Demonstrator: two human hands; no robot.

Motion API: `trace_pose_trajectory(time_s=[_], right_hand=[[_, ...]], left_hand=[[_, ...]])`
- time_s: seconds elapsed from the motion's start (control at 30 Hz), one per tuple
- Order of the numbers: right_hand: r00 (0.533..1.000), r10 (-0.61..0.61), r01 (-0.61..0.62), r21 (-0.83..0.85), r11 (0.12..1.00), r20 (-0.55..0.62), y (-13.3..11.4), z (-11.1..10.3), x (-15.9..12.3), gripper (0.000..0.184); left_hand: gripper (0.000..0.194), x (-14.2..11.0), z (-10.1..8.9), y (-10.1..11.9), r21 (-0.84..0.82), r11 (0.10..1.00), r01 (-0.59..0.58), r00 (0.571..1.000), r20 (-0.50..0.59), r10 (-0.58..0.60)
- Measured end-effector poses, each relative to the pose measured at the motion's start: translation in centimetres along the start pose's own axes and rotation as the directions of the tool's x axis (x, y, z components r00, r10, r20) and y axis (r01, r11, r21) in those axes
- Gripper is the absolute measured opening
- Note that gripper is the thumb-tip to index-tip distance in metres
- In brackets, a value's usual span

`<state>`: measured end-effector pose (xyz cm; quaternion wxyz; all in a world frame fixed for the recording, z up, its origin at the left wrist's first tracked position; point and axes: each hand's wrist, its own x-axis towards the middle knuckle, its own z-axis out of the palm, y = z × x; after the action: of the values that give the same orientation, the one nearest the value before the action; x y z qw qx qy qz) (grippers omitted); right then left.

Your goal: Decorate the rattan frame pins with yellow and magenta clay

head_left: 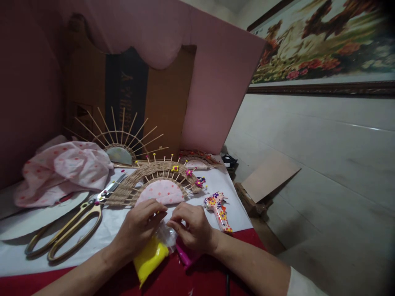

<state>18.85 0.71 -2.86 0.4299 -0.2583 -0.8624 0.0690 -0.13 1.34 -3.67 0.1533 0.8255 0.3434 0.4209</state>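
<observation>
My left hand (140, 225) and my right hand (196, 228) are held close together, the fingers of each closed in a pinch. Whatever sits between their fingertips is too small or hidden to make out. Beneath the left hand lies a yellow packet (150, 260); a magenta packet (186, 255) is partly covered by the right hand. Clear plastic (168, 236) shows between the two. Just beyond my hands rests a woven half-round piece (148, 169) with a pink dotted cloth centre (162, 191). Its sticks carry small coloured tips, and yellow and magenta flowers (189, 172) sit on its right side.
Large gold-handled scissors (92, 209) lie at left beside crumpled dotted cloth (69, 170). A flower-patterned glue gun (218, 209) is on the right. Behind stand a half-round stick frame (120, 139), another woven piece (197, 160) and a cardboard panel (166, 98).
</observation>
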Motion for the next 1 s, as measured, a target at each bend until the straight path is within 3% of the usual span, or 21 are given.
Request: trace_pose_trajectory(time_s=[0.57, 1.0], right_hand=[[0.999, -0.038, 0.039, -0.047, 0.998, 0.015, 0.09, -0.22, -0.12, 0.018], [1.000, -0.027, 0.027, -0.012, 1.000, 0.013, -0.04, -0.25, -0.13, 0.019]], left_hand=[[0.010, 0.60, -0.10, 0.64, 0.054, 0.999, -0.003, 1.000, -0.031, 0.005], [0.009, 0.58, -0.01, 0.57, 0.005, 0.999, 0.039, 0.999, -0.012, -0.039]])
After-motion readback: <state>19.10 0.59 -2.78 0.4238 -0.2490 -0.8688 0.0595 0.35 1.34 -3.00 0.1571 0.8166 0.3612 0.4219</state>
